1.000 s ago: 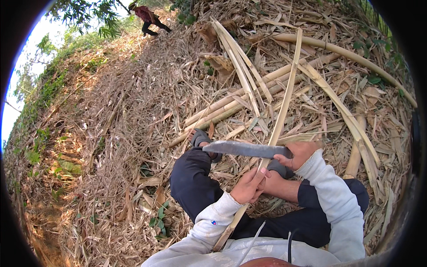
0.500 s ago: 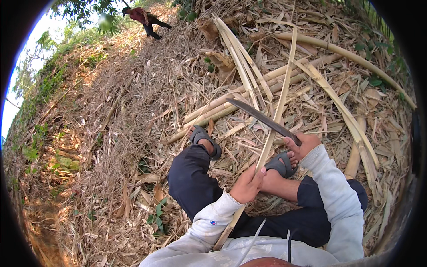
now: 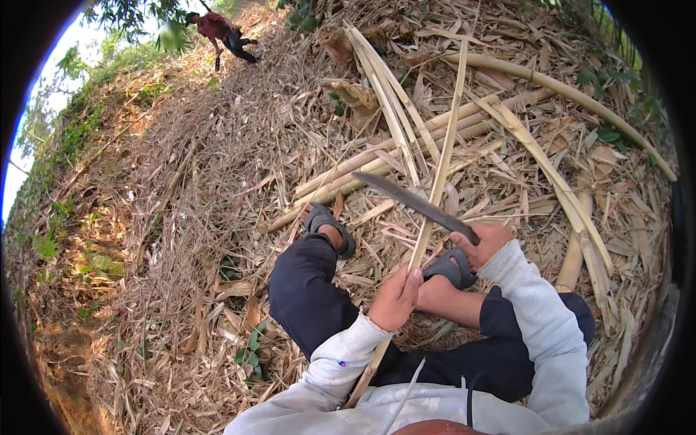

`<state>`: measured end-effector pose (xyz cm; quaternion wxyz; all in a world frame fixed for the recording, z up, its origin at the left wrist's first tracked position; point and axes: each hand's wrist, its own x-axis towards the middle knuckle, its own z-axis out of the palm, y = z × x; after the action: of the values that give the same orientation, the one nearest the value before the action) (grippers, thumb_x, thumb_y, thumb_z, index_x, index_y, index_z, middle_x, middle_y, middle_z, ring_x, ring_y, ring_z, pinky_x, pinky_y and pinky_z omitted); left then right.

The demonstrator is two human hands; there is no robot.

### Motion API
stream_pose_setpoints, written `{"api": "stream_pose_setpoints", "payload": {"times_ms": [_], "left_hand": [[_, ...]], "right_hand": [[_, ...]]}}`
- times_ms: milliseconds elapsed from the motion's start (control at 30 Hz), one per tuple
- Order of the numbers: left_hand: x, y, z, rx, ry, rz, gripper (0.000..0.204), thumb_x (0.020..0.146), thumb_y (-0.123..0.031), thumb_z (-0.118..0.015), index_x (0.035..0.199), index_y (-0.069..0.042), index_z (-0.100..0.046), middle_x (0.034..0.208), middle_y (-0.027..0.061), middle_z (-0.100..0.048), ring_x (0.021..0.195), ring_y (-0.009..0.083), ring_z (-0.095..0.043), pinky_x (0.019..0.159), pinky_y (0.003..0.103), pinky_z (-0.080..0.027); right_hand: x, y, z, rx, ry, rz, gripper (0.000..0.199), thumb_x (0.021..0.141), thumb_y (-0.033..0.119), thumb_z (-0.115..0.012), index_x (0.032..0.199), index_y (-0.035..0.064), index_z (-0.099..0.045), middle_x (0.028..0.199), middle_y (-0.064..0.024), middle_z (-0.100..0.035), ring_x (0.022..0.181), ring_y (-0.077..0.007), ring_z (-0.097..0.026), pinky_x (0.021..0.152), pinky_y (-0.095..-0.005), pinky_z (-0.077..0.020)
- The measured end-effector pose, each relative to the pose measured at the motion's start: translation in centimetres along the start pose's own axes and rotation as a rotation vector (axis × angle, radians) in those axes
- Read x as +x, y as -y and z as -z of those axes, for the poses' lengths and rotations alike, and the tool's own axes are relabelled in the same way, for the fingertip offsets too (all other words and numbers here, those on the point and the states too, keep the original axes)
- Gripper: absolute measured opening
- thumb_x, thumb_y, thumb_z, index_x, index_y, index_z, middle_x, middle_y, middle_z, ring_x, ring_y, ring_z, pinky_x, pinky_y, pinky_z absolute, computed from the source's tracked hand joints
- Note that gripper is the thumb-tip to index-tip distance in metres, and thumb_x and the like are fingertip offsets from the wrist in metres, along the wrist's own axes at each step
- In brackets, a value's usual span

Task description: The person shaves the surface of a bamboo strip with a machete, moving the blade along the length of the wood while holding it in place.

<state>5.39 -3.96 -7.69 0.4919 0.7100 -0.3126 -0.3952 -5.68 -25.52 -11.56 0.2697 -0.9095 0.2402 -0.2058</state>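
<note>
1. Down low, the left hand (image 3: 395,299) is closed around a long split bamboo strip (image 3: 439,170) – fingers wrapped tight on it, with the strip running up and away across the litter.
2. Right hand (image 3: 487,243) grips the handle of a long dark machete (image 3: 413,199), fist closed; the blade crosses the strip just above the left hand.
3. Both sandalled feet (image 3: 330,228) rest on dry bamboo leaves, beside thick pale bamboo poles (image 3: 406,148).
4. Far upslope another person (image 3: 221,32) bends over.

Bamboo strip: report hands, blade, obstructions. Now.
Left hand gripping bamboo strip. Right hand holding machete, blade crossing the strip. Split bamboo piled beyond the feet.
</note>
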Motion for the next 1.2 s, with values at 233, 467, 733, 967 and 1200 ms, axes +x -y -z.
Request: {"api": "stream_pose_setpoints", "payload": {"times_ms": [233, 467, 733, 967, 1200], "left_hand": [[-0.8, -2.0, 0.7, -0.181, 0.077, 0.13, 0.03, 0.106, -0.033, -0.032, 0.095, -0.007, -0.043, 0.057, -0.0042, -0.031, 0.037, 0.0045, -0.025, 0.033, 0.023, -0.021], [-1.2, -4.2, 0.6, -0.221, 0.094, 0.222, 0.029, 0.106, -0.033, -0.031, 0.094, -0.009, -0.042, 0.059, -0.0047, -0.03, 0.038, 0.0041, -0.023, 0.034, 0.023, -0.019], [-1.4, -3.4, 0.7, -0.227, 0.088, 0.286, 0.027, 0.106, -0.032, -0.031, 0.093, -0.01, -0.041, 0.058, -0.0044, -0.028, 0.038, 0.0043, -0.022, 0.033, 0.023, -0.018], [-1.9, -3.4, 0.3, -0.237, 0.225, 0.353, 0.026, 0.106, -0.032, -0.032, 0.094, -0.01, -0.041, 0.058, -0.0036, -0.028, 0.038, 0.0048, -0.022, 0.033, 0.023, -0.017], [-3.0, -3.7, 0.9, -0.258, 0.221, 0.384, 0.03, 0.106, -0.035, -0.031, 0.092, -0.01, -0.041, 0.059, -0.0035, -0.03, 0.038, 0.0046, -0.023, 0.033, 0.022, -0.019]], "right_hand": [[1.1, -1.4, 0.6, 0.062, -0.008, -0.109, 0.066, 0.08, 0.067, -0.061, 0.064, 0.0028, -0.06, 0.052, -0.0163, -0.057, 0.056, -0.0361, -0.063, 0.056, -0.0425, -0.0522], [-0.5, 0.9, 1.3, -0.048, -0.055, 0.102, 0.069, 0.082, 0.07, -0.055, 0.071, 0.0034, -0.065, 0.057, -0.0163, -0.06, 0.059, -0.0347, -0.065, 0.058, -0.0408, -0.0531], [0.1, -0.9, 1.5, 0.165, 0.055, -0.172, 0.065, 0.086, 0.065, -0.055, 0.068, 0.0028, -0.061, 0.052, -0.0163, -0.055, 0.055, -0.0349, -0.062, 0.054, -0.0437, -0.0498], [1.4, -4.9, 5.5, -0.069, 0.067, -0.397, 0.072, 0.082, 0.072, -0.053, 0.072, 0.0011, -0.063, 0.059, -0.0181, -0.058, 0.056, -0.0354, -0.061, 0.055, -0.0415, -0.0491], [-0.2, -0.4, 3.2, -0.089, 0.145, -0.091, 0.079, 0.077, 0.081, -0.048, 0.072, 0.0044, -0.064, 0.063, -0.0156, -0.063, 0.064, -0.0336, -0.066, 0.062, -0.041, -0.0534]]}}
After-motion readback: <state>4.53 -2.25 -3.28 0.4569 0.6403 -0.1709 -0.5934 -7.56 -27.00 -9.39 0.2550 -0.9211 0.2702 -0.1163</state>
